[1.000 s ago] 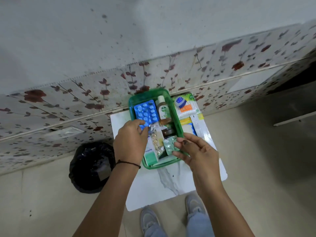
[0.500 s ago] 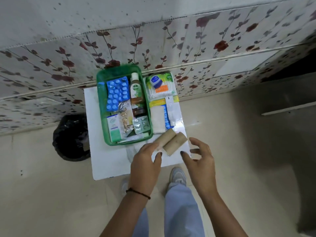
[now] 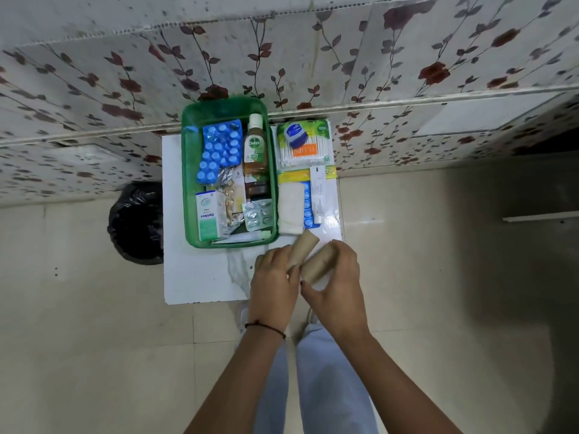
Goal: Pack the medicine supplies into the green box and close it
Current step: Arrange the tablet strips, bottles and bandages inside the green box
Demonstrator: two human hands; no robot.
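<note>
A small white table (image 3: 200, 277) stands against a wall papered with a leaf-and-flower pattern (image 3: 125, 73), on a pale tiled floor (image 3: 78, 355); a black bin bag (image 3: 136, 222) sits on the floor beyond the table's edge, well to the left of my left hand. My left hand (image 3: 274, 285) is closed around one tan bandage roll (image 3: 302, 249), whose far end sticks out past my fingers. My right hand (image 3: 336, 281) wraps a second tan roll (image 3: 318, 266), thumb below and fingers over the top. The two rolls lie side by side and touch, tilted, at the near right corner of the table, and my hands cover most of their length. Ahead of my left hand lies the green box (image 3: 188, 183), open, with no lid to be made out. It holds a blue blister sheet (image 3: 219, 151) at the far left, a brown Dettol bottle (image 3: 256, 148) lying along its right wall, a white-and-green Optibex carton (image 3: 208, 217) at the near left, a silver blister strip (image 3: 258, 214) at the near right, and crumpled foil strips (image 3: 230, 198) between them; a flat pack at the near wall is only partly visible. Ahead of my right hand, outside the box and just beside it, lie a cotton-bud pack (image 3: 308, 151) with a small blue jar (image 3: 294, 136) on it, a white gauze pad (image 3: 290, 208), and a white tube (image 3: 319, 195) over a blue strip. My legs in pale trousers (image 3: 326, 386) show below my forearms.
</note>
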